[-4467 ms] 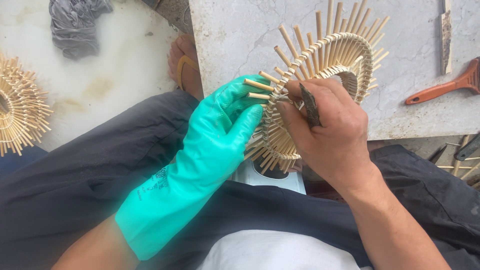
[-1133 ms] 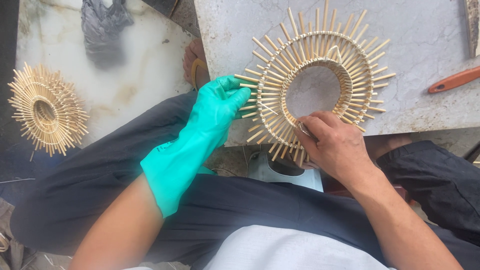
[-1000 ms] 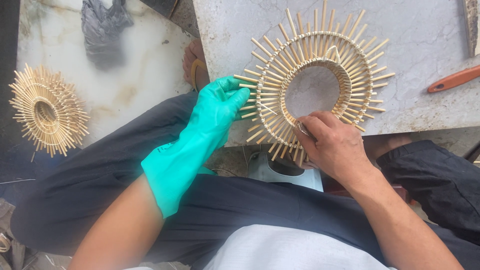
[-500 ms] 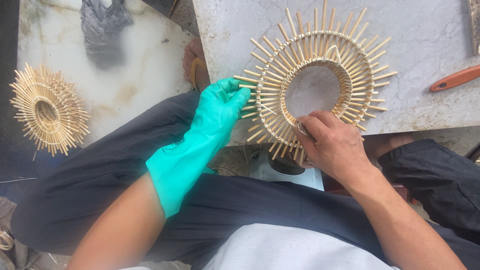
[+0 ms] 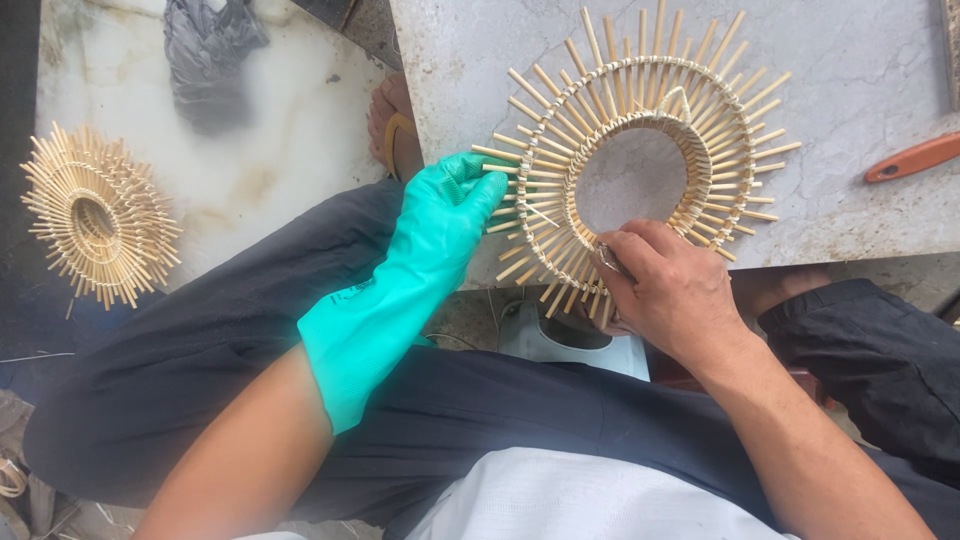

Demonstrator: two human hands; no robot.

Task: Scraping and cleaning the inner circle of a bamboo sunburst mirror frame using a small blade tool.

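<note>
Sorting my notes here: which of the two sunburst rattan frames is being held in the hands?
The larger sunburst frame on the grey slab, gripped by the gloved left hand and bare right hand; the smaller one lies untouched.

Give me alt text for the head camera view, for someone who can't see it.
A seated person's left hand in a green rubber glove and bare right hand grip a round sunburst frame of bamboo sticks on a grey stone slab. A second, similar frame lies on the floor to the left.

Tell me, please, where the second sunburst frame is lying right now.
The second sunburst frame lies at the far left of the head view on the pale slab, below a grey cloth, well apart from both hands.
</note>
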